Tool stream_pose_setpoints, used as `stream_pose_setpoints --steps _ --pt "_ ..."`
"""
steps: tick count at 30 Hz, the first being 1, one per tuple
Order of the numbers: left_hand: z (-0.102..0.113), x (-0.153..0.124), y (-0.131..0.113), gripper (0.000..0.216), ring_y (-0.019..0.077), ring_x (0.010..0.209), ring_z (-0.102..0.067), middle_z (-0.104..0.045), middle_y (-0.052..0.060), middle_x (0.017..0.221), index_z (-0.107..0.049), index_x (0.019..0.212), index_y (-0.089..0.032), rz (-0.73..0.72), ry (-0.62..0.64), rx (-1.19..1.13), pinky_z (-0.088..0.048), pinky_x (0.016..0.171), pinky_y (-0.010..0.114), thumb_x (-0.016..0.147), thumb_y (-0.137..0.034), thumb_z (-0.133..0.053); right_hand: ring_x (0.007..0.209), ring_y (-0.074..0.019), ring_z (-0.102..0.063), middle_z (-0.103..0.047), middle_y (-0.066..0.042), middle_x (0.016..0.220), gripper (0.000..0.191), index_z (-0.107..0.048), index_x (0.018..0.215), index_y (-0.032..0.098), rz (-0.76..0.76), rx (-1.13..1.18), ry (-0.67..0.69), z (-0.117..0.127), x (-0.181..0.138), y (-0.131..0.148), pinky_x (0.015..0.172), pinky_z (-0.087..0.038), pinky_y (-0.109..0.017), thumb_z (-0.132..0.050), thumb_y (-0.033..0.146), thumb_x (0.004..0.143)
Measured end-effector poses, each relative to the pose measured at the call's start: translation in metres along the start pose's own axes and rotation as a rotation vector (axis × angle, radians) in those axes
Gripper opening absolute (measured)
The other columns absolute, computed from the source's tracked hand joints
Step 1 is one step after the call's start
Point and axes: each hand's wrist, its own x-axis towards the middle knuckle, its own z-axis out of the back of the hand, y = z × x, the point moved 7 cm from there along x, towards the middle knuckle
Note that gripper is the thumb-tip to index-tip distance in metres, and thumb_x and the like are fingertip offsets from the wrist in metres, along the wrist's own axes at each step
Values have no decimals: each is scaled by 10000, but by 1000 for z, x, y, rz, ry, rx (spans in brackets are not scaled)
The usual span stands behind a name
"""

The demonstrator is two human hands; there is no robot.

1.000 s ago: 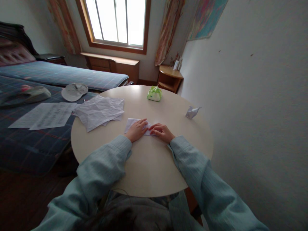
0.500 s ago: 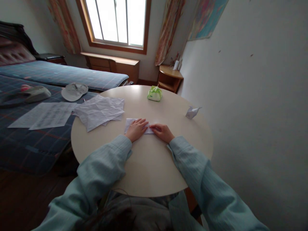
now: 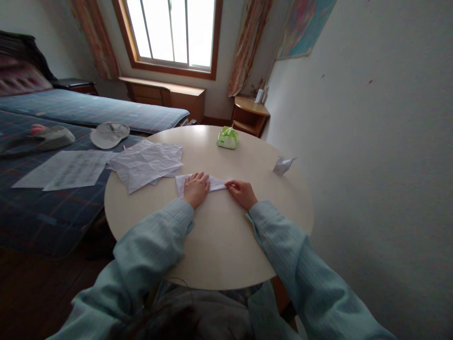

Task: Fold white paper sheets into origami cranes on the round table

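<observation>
On the table (image 3: 222, 241), paper (image 3: 217, 184) lies folded but seemingly unfinished, left hand (image 3: 196, 189) spread over it, right hand (image 3: 242, 192) pinching its tip.

Dim overall, with daylight from the overexposed window (image 3: 179, 33) leaving pale sheen on the table (image 3: 219, 236).

The loose, creased sleeves (image 3: 152, 241) are blue-green, the top (image 3: 221, 309) perhaps grey.

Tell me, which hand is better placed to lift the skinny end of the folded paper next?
Probably the right hand: it seems to pinch the folded paper at its narrow end. The left hand lies spread over the wider part, so it looks better for holding down.
</observation>
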Motion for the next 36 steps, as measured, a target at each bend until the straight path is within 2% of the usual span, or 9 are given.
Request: stream_pose_setpoints --steps 4,8,11,16,21,27,36 --pt "2 0 1 288 223 1148 -414 -493 42 1240 -532 1073 -263 18 -8 10 -336 938 432 826 -322 -396 638 -138 -595 -685 -7 726 204 -675 790 217 -56 -42 -61 6 0 -5 618 -443 -241 -486 181 723" --pt "1 1 3 295 226 1141 -416 -495 42 1237 -538 1076 -262 10 -9 9 -342 936 424 824 -326 -398 613 -130 -583 -669 4 673 199 -670 769 219 -38 -22 -78 6 0 -5 608 -440 -234 -480 185 718" --pt "0 2 3 313 230 1141 -419 -494 49 1239 -538 1093 -250 -19 -2 10 -347 938 416 828 -323 -388 649 -136 -589 -671 -3 711 185 -660 755 217 -25 -3 -77 4 0 -6 638 -451 -248 -486 174 713" --pt "-7 1 -8 357 216 1174 -398 -476 45 1266 -505 1158 -234 -191 67 -50 -329 974 393 842 -327 -367 764 -149 -597 -665 -46 849 194 -629 857 186 -19 36 -65 2 1 -7 713 -465 -279 -496 170 716" --pt "-13 -2 -19 377 196 1209 -367 -452 24 1292 -475 1193 -247 -328 129 -108 -296 1007 382 855 -343 -340 794 -153 -577 -658 -42 842 184 -624 872 188 63 9 9 -1 0 2 755 -452 -291 -521 190 720" --pt "-13 -2 -20 392 195 1211 -364 -451 36 1294 -459 1210 -225 -335 141 -102 -287 1012 375 856 -348 -345 781 -144 -573 -653 -47 840 170 -628 858 182 63 48 21 -2 -2 5 747 -455 -283 -519 206 729" --pt "-11 -1 -20 416 201 1191 -388 -460 58 1283 -429 1233 -196 -339 111 -157 -308 996 370 838 -321 -386 702 -118 -597 -653 -43 845 201 -597 899 174 11 286 33 -3 -3 5 656 -493 -249 -496 248 742"
